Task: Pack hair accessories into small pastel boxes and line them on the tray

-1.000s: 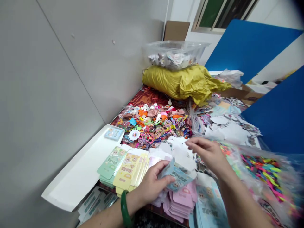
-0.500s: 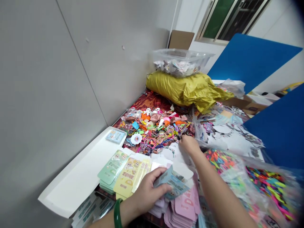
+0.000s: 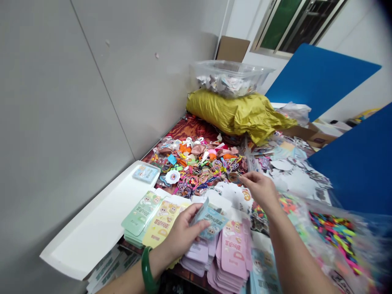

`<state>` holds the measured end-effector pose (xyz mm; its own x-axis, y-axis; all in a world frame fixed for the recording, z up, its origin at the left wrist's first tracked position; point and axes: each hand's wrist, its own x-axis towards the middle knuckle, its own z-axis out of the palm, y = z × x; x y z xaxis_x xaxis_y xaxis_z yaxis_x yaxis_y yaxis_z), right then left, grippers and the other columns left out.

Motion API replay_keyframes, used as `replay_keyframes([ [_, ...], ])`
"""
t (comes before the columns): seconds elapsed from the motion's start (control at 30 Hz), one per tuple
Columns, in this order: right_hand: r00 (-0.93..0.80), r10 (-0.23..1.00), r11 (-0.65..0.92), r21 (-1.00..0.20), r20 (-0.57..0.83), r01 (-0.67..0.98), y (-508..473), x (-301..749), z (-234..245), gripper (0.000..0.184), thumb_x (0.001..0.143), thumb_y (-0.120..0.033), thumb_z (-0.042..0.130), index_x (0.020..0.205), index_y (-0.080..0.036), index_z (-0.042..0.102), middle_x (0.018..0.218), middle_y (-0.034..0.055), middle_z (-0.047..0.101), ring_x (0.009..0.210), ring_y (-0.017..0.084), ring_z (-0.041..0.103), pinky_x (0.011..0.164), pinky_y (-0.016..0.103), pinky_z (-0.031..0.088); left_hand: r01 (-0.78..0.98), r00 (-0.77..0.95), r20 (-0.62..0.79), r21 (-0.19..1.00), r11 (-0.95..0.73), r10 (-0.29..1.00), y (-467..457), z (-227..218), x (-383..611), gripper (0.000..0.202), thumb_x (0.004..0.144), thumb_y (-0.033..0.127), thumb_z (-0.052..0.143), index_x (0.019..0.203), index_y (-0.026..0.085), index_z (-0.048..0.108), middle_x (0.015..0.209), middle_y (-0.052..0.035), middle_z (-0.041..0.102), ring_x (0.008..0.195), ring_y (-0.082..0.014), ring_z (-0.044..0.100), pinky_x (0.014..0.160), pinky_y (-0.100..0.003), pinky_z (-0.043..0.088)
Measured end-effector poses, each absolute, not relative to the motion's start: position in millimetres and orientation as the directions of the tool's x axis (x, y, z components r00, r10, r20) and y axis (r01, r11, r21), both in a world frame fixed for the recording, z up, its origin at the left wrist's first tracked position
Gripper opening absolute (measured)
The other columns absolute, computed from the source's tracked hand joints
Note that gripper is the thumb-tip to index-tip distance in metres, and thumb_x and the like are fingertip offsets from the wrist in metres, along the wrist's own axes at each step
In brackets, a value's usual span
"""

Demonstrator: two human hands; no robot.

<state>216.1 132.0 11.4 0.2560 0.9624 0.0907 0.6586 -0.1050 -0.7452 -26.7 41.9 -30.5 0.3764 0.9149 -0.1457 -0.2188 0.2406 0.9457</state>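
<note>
My left hand is closed around a small blue printed card box, its top flap up and its mouth open. My right hand has thumb and fingers pinched on a small dark loop that looks like a hair tie. It is at the right edge of a mixed pile of hair ties and small trinkets. White paper cut-outs lie just below that hand. Flat stacks of green, yellow, purple and pink boxes stand along the near table edge.
A long white tray with one blue box runs along the grey wall. Behind the pile, a yellow sack bears a clear plastic bin. Bags of bright small pieces and blue boards are on the right.
My right hand has lifted slightly and moved right, out of the pile, with the small loop now between its fingers. My left hand has shifted a little left, still holding the blue box.
</note>
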Motion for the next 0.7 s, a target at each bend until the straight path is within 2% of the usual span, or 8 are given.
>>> replay_keyframes([
  [0.13,0.374,0.927,-0.166,-0.871,0.022,0.462,151,211,-3,0.024,0.065,-0.041,0.066,0.064,-0.017,0.062,0.055,0.0005,0.059,0.046,0.014,0.051,0.045,0.025,0.039,-0.199,0.394,-0.135,0.953,0.228,0.909,40,-29,-24,0.034,0.081,0.029,0.064,0.113,0.018,0.058,0.113,-0.0071,0.064,0.101,-0.0221,0.059,0.087,-0.033,0.047],
  [0.27,0.409,0.907,-0.065,-0.929,0.098,0.365,150,207,7,0.027,0.066,-0.043,0.067,0.072,-0.017,0.062,0.058,-0.0009,0.057,0.047,0.012,0.047,0.044,0.024,0.038,-0.209,0.387,-0.144,0.948,0.239,0.911,40,-30,-25,0.036,0.08,0.03,0.065,0.114,0.017,0.058,0.11,-0.0073,0.064,0.099,-0.0222,0.059,0.084,-0.033,0.048],
  [0.37,0.187,0.975,0.056,-0.947,0.12,0.317,126,199,30,0.024,0.068,-0.042,0.069,0.074,-0.019,0.064,0.057,-0.0019,0.056,0.048,0.012,0.046,0.045,0.024,0.037,-0.21,0.366,-0.155,0.947,0.243,0.918,40,-31,-28,0.037,0.08,0.03,0.065,0.114,0.018,0.057,0.107,-0.0067,0.065,0.1,-0.0224,0.059,0.085,-0.032,0.048],
  [0.43,-0.04,0.99,0.143,-0.91,0.139,0.388,105,191,43,0.019,0.072,-0.039,0.068,0.072,-0.02,0.066,0.068,0.0019,0.062,0.061,0.016,0.055,0.054,0.026,0.042,-0.201,0.357,-0.164,0.948,0.247,0.92,40,-32,-27,0.037,0.081,0.029,0.064,0.116,0.019,0.057,0.106,-0.0061,0.064,0.101,-0.0224,0.058,0.085,-0.032,0.048],
  [0.5,-0.194,0.971,0.217,-0.85,0.139,0.479,87,182,51,0.016,0.076,-0.037,0.066,0.07,-0.022,0.069,0.087,0.0052,0.065,0.081,0.02,0.059,0.069,0.031,0.046,-0.199,0.358,-0.154,0.951,0.236,0.921,39,-32,-25,0.036,0.081,0.028,0.063,0.116,0.019,0.057,0.106,-0.0059,0.064,0.101,-0.0224,0.058,0.086,-0.032,0.047],
  [0.6,-0.3,0.95,0.251,-0.789,0.089,0.561,75,175,53,0.015,0.079,-0.037,0.064,0.072,-0.025,0.072,0.105,0.0055,0.064,0.097,0.023,0.058,0.086,0.037,0.044,-0.199,0.379,-0.13,0.956,0.218,0.916,37,-30,-20,0.033,0.08,0.027,0.064,0.112,0.019,0.059,0.106,-0.0051,0.064,0.1,-0.022,0.058,0.088,-0.031,0.045],
  [0.7,-0.287,0.951,0.256,-0.812,0.115,0.525,87,177,42,0.018,0.08,-0.04,0.063,0.079,-0.025,0.072,0.103,0.0062,0.066,0.096,0.023,0.059,0.082,0.034,0.046,-0.179,0.401,-0.149,0.955,0.237,0.904,32,-28,-17,0.034,0.079,0.025,0.065,0.111,0.019,0.06,0.105,-0.0039,0.064,0.098,-0.0214,0.058,0.086,-0.03,0.046],
])
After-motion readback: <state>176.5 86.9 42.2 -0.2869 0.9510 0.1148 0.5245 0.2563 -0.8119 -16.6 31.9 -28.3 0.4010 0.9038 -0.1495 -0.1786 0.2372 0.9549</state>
